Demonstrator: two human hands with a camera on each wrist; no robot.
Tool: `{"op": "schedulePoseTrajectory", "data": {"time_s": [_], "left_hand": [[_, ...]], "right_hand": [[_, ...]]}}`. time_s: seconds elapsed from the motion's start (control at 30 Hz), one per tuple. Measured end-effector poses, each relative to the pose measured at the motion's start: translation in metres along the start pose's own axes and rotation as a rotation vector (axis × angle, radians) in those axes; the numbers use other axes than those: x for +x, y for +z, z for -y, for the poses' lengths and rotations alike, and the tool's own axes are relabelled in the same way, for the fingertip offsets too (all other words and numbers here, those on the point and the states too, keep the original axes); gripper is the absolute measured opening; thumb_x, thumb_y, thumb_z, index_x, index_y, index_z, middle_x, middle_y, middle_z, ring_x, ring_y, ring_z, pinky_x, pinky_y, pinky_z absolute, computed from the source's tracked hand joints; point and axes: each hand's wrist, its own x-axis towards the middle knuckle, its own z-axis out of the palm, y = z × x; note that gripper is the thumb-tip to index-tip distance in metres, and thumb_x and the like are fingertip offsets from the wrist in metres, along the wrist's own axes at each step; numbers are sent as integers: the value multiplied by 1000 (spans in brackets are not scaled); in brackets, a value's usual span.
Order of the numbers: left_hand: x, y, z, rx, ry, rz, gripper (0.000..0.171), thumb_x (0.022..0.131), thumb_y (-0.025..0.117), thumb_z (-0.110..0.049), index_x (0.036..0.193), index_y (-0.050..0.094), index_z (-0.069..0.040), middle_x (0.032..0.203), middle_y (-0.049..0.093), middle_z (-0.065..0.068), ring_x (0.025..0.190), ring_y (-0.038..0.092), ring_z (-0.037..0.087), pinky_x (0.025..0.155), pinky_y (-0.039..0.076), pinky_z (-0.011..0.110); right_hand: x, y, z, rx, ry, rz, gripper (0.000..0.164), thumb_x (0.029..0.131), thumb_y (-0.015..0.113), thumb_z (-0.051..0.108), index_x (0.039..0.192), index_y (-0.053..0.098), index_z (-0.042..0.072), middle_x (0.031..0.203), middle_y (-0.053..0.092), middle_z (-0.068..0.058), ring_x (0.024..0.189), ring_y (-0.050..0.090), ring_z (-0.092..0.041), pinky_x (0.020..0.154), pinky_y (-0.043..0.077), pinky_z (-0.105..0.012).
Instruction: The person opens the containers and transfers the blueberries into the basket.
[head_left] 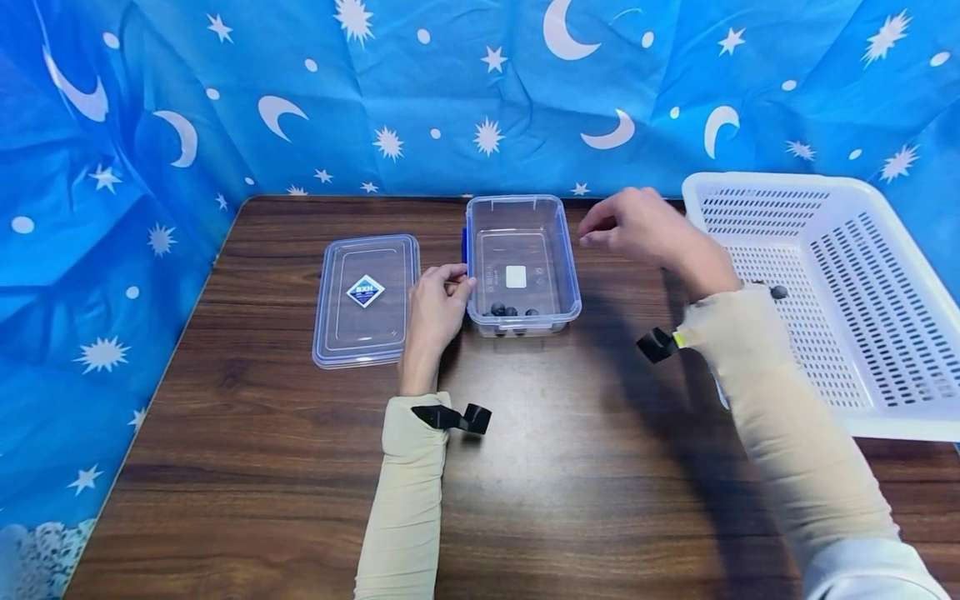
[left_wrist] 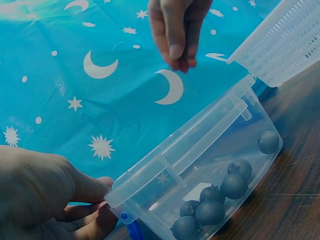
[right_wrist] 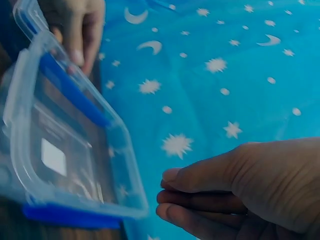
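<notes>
A clear plastic container [head_left: 517,246] with blue side clips stands uncovered on the wooden table. Several blueberries [left_wrist: 211,212] lie along its near side. My left hand [head_left: 435,312] is at its left wall, thumb and fingers pinching the rim near a corner. Beyond the right side of the container, my right hand [head_left: 645,229] hovers in the air. Its thumb and fingertips are close together, and nothing shows between them. To the left of my left hand lies the clear lid [head_left: 367,333] with a blue-and-white label.
A large white slotted basket [head_left: 765,181] takes up the right end of the table [head_left: 247,467]. A blueberry [head_left: 778,292] shows inside it, partly behind my right forearm. A blue cloth [head_left: 450,92] with moons and stars hangs along the back and left.
</notes>
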Motion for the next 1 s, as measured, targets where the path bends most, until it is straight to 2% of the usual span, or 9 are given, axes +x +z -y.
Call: {"op": "schedulePoseTrajectory", "data": {"time_s": [0.2, 0.4, 0.73, 1.0], "left_hand": [[0, -1, 0, -2, 3, -1, 27, 91, 64, -18, 114, 68, -3, 100, 66, 11, 88, 65, 21, 81, 50, 34], [0, -1, 1, 15, 3, 5, 27, 92, 64, -19, 114, 68, -3, 101, 66, 10, 89, 65, 21, 83, 49, 34], [0, 0, 1, 7, -3, 6, 26, 91, 65, -17, 114, 68, -4, 101, 67, 10, 89, 66, 20, 82, 50, 34], [1, -1, 0, 15, 3, -1, 26, 91, 65, -18, 113, 69, -5, 100, 67, 8, 88, 66, 19, 82, 49, 33]], "right_hand": [[16, 23, 19, 20, -59, 60, 18, 93, 60, 11, 104, 71, 5, 100, 70, -11, 85, 58, -23, 75, 48, -36], [29, 43, 36, 47, -87, 125, 14, 91, 62, 10, 99, 73, 5, 94, 70, -9, 81, 58, -21, 75, 51, -36], [52, 78, 49, 6, -230, 203, 12, 85, 62, 4, 85, 74, 5, 80, 69, -3, 74, 58, -16, 75, 51, -34], [59, 92, 54, -6, -170, 304, 10, 86, 69, 11, 92, 75, 7, 91, 72, -5, 82, 62, -17, 80, 53, -34]]}}
